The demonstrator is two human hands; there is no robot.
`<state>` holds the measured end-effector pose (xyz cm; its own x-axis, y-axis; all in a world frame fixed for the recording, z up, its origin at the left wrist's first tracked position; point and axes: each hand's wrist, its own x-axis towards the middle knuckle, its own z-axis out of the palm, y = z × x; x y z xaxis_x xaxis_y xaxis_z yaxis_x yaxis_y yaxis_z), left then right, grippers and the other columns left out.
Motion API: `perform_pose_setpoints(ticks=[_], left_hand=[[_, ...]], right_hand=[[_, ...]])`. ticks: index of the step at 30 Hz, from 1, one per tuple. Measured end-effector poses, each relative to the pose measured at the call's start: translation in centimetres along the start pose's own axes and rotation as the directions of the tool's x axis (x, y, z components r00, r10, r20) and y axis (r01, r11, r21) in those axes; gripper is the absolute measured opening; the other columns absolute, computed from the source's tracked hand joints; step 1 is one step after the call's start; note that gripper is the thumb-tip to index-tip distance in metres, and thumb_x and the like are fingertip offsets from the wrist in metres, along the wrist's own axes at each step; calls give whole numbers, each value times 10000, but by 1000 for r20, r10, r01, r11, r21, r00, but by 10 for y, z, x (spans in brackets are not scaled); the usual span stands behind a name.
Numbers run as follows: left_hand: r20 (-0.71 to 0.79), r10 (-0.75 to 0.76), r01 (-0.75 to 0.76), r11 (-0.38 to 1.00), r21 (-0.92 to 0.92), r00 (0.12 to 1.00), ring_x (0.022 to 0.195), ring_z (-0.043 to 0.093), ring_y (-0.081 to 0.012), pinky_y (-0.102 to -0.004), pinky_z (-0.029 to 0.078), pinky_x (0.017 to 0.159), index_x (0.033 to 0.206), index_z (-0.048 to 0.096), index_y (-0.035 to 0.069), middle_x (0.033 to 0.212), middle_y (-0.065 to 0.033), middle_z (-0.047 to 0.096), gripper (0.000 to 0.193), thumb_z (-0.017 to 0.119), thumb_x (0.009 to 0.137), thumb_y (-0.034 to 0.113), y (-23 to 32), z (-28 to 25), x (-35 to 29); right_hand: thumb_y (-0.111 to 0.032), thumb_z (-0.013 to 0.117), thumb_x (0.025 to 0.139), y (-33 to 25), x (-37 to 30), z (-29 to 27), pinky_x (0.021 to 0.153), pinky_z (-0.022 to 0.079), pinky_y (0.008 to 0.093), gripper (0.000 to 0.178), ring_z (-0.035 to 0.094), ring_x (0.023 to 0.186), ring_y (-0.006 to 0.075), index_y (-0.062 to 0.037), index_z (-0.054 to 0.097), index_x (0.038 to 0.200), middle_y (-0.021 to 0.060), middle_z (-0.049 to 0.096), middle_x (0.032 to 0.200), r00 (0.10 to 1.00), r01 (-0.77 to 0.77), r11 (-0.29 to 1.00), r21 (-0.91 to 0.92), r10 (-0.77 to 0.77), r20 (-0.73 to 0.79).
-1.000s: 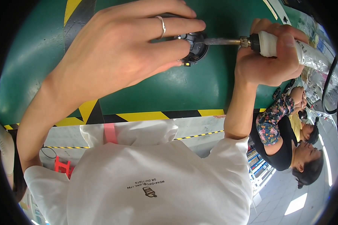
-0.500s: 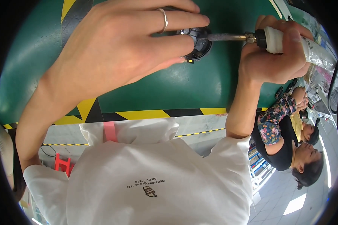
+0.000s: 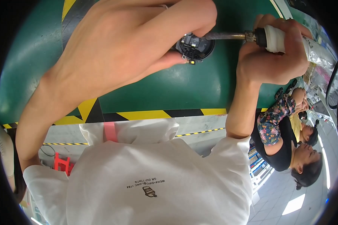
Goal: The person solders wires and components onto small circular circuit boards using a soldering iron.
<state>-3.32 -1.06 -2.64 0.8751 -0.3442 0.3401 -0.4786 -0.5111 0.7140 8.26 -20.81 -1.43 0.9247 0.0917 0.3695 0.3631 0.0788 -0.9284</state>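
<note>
My left hand (image 3: pixel 139 41) is closed round the near left edge of a small black round housing (image 3: pixel 200 54). Its thumb presses the lower left of the rim, and the index finger bends over the far side. Inside the housing sit small electronic parts, and a tiny yellow piece shows at its near edge. Wrapped round the white-taped handle of a soldering iron (image 3: pixel 232 36), my right hand (image 3: pixel 273 56) keeps the metal shaft level, pointing left. The iron's tip reaches the far rim beside my bent finger; whether it touches anything is hidden.
The green work table (image 3: pixel 157 97) has a black and yellow striped edge (image 3: pixel 142 114). Clear plastic bags (image 3: pixel 320 56) lie at the right. A person in a floral sleeve (image 3: pixel 273 123) sits to the right, another beyond. A red stool (image 3: pixel 63 164) stands below at the left.
My left fingers have curled from stretched out over the housing to bent at its far side, uncovering its inside. The housing has shifted slightly; the soldering iron is nearly still.
</note>
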Motion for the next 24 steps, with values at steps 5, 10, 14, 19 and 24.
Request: perform_pose_setpoints(ticks=[5,10,14,19,24], left_hand=[[-7,-23,22,1000,-8,1000,992,595,-287,-386,513,857,901,624,5,1078,-106,649,350,761,587,77,-1,0,-3],[-12,-37,37,999,-17,999,990,595,-285,-384,512,855,904,624,7,1077,-105,649,351,761,588,77,-2,2,-6],[-14,-46,46,999,-24,999,989,596,-284,-383,512,853,906,624,8,1076,-104,650,353,761,589,77,-6,-1,-15],[-16,-57,56,998,-29,998,987,596,-283,-381,512,851,909,624,10,1075,-103,650,354,761,590,77,-4,3,-8],[-23,-60,59,997,-41,998,985,596,-282,-380,511,849,912,623,11,1075,-102,651,355,761,591,77,-4,2,-12]], right_hand=[[-201,430,770,4,4,-6,437,292,327,213,346,419,194,11,452,769,121,484,578,997,-53,992,114,46,68],[-199,436,758,2,5,-4,426,287,324,211,325,403,189,10,451,733,106,452,555,994,-42,995,92,33,100],[-192,439,754,0,5,-1,414,291,323,216,337,395,193,16,456,697,116,454,548,996,-8,999,53,4,85],[-186,436,755,1,4,0,411,310,329,246,371,398,208,34,459,648,139,460,540,992,118,991,-59,-115,49],[-197,434,758,0,5,-14,429,285,323,228,343,408,195,24,459,711,115,450,555,989,-9,997,81,-3,145]])
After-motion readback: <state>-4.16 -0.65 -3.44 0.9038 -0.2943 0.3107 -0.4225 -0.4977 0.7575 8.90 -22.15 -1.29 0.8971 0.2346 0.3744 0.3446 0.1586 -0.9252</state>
